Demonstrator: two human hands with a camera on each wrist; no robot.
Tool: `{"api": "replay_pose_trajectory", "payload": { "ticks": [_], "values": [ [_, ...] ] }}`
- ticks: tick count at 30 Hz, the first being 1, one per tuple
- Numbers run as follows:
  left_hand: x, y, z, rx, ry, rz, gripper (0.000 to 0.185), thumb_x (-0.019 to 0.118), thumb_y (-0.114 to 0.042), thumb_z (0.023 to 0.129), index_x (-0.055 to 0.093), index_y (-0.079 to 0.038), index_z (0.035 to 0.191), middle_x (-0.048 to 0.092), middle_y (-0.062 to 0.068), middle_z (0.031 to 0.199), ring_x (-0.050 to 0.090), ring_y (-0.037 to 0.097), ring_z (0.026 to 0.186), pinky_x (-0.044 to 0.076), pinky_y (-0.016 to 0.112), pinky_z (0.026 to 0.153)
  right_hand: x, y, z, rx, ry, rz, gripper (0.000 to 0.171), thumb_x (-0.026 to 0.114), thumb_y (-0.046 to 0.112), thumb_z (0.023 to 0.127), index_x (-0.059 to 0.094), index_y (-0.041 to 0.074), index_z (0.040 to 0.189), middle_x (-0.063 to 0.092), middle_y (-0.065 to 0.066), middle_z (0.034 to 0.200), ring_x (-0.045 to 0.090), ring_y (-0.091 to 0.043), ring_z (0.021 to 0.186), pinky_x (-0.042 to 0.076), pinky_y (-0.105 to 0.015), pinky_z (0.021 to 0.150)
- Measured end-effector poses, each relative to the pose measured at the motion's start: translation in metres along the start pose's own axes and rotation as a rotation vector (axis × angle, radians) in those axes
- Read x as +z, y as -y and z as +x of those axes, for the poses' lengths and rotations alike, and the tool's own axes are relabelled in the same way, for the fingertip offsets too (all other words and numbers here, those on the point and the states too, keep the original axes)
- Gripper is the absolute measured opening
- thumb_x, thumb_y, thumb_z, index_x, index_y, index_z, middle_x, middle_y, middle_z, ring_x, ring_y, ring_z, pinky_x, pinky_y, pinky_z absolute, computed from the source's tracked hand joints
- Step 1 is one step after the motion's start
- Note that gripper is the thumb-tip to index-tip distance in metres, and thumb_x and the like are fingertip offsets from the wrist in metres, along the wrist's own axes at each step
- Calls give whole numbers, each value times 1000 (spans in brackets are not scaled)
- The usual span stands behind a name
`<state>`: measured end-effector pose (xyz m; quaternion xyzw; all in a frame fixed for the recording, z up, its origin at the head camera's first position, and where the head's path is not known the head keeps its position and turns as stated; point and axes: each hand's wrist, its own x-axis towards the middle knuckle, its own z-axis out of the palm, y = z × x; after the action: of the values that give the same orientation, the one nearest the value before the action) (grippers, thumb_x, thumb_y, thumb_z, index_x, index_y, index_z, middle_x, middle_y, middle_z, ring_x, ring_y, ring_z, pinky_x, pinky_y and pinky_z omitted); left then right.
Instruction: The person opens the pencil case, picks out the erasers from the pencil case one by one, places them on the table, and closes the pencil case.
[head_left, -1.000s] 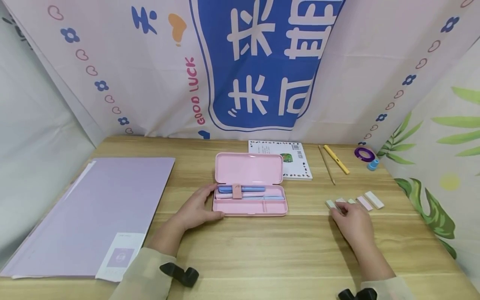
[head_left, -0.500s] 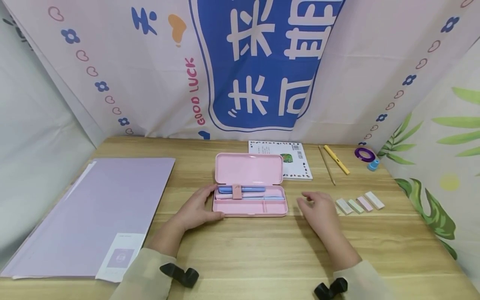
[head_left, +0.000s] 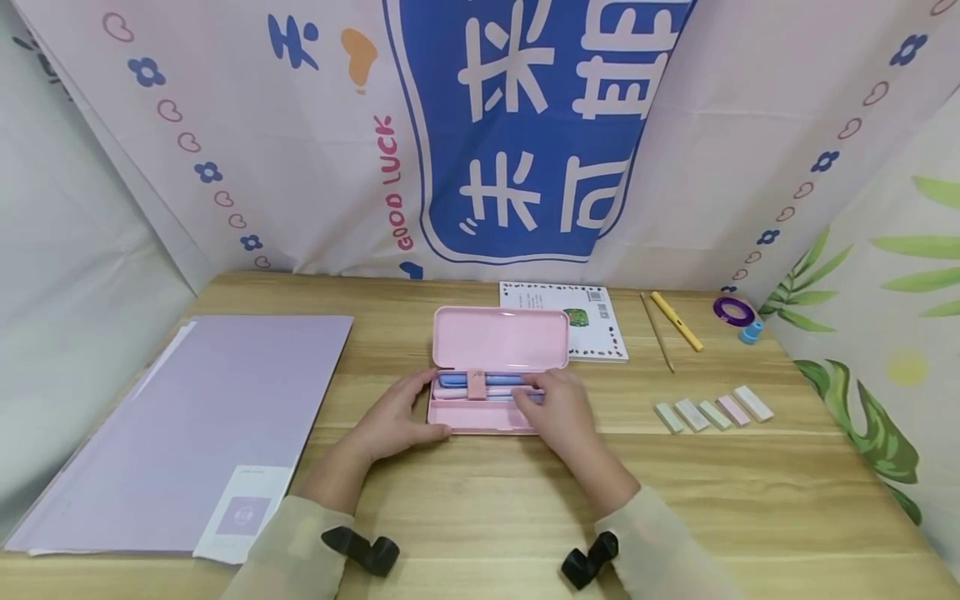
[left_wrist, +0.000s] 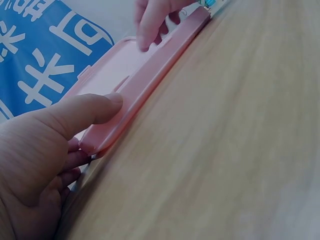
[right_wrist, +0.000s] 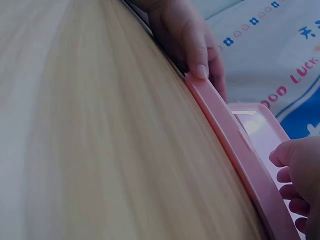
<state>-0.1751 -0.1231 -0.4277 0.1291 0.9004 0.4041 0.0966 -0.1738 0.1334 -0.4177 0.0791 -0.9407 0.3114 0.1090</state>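
While the case lies open mid-table, its left edge is gripped by the left hand; the right hand is curled inside. Whether it pinches anything cannot be told.

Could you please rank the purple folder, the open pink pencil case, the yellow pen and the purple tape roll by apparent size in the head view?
1. purple folder
2. pink pencil case
3. yellow pen
4. purple tape roll

The pen and tape lie farther back, which may shrink them somewhat.
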Motion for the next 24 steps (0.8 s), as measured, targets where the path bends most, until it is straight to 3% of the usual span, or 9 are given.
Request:
{"api": "replay_pose_trajectory", "payload": {
  "ticks": [7, 16, 24],
  "values": [
    [0, 1, -1, 7, -3, -3, 95, 82, -38, 76, 34, -7, 152, 32, 22, 156, 29, 41, 145, 27, 57, 118, 19, 22, 3, -35, 59, -35, 34, 71, 36, 86, 75, 8, 105, 71, -8, 102, 59, -29, 105, 46, -43, 97],
    [-1, 0, -1, -5, 0, 5, 95, 82, -39, 76, 34, -7, 152, 33, 22, 156, 30, 40, 145, 28, 57, 118, 30, 38, 7, -6, 91, -108, 44, 70, 49, 84, 74, 9, 103, 72, -7, 101, 60, -27, 103, 46, -43, 94],
    [-2, -1, -2, -6, 4, 7, 95, 81, -39, 77, 33, -7, 152, 32, 22, 157, 29, 41, 146, 27, 57, 118, 34, 43, 9, 35, 83, -101, 37, 70, 42, 83, 75, 9, 99, 72, -7, 98, 61, -27, 101, 46, -43, 92]
  ]
}}
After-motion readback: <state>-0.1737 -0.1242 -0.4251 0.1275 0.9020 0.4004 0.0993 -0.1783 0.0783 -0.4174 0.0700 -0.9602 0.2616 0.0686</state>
